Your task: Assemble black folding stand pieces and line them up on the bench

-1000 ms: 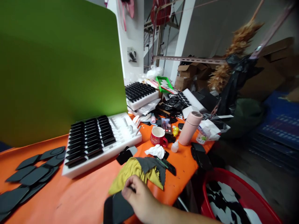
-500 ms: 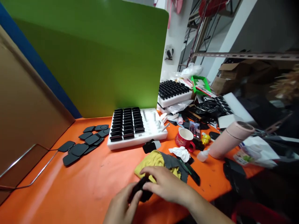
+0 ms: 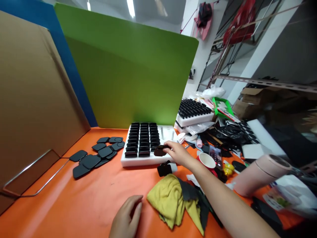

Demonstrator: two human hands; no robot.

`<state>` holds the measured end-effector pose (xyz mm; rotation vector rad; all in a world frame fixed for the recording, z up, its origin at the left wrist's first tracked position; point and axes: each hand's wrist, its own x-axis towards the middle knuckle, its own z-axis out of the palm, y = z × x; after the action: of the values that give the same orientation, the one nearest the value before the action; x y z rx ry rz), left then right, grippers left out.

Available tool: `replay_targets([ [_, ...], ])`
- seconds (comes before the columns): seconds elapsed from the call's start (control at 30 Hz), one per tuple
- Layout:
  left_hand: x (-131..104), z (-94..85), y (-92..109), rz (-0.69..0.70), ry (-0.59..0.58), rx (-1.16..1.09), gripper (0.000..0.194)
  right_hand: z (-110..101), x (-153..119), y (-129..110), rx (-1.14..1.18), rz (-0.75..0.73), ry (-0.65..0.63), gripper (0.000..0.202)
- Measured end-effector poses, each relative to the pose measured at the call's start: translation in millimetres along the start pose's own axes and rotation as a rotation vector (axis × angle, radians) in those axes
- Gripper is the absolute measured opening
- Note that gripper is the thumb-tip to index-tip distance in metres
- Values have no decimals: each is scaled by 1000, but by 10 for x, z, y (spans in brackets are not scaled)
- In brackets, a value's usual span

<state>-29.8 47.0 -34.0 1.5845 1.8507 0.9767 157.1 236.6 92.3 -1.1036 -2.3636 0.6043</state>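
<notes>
My right hand [image 3: 176, 152] reaches over the front right part of the white foam tray [image 3: 138, 162]. Between its thumb and fingers is a dark, flat, glossy piece [image 3: 159, 151], close to the end of the third row. Similar black pieces [image 3: 144, 142] stand on edge in three rows in the tray. My left hand [image 3: 126, 215] rests low over the orange table, loosely curled, thumb apart from the fingers, holding nothing. Right of it lies a crumpled yellow and grey cloth [image 3: 167, 198]. A small black and white item [image 3: 167, 168] sits just in front of the tray.
Flat black pieces [image 3: 91, 161] lie loosely piled at left, near a bent metal wire stand [image 3: 37, 193]. A green panel [image 3: 133, 79] stands behind the tray. At right are a red mug [image 3: 207, 161], a phone [image 3: 215, 154], a pink bottle [image 3: 260, 175] and another filled tray [image 3: 195, 120].
My right hand has moved away from my left, forward to the tray, carrying the dark piece. My left hand has let go and stayed low. The view has tilted up.
</notes>
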Motion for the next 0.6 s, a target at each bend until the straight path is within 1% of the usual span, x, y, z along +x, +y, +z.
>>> replay_targets([
  [0.07,4,3,-21,25,-13,13,26,40,154,50,-20,-3,-28,11],
  [0.17,17,-11,-3,37,-5,18,25,115,261,84,-51,-7,-70,12],
  [0.27,29,-20,21,31,3,30,25,153,305,110,-78,-11,-103,12],
  [0.4,32,-19,25,12,-5,52,25,140,350,158,-106,-25,-149,15],
  [0.5,30,-16,3,12,-19,67,25,134,373,187,-130,-57,-200,17],
  [0.6,30,-4,-37,19,-34,81,25,178,394,213,-171,-96,-233,16],
])
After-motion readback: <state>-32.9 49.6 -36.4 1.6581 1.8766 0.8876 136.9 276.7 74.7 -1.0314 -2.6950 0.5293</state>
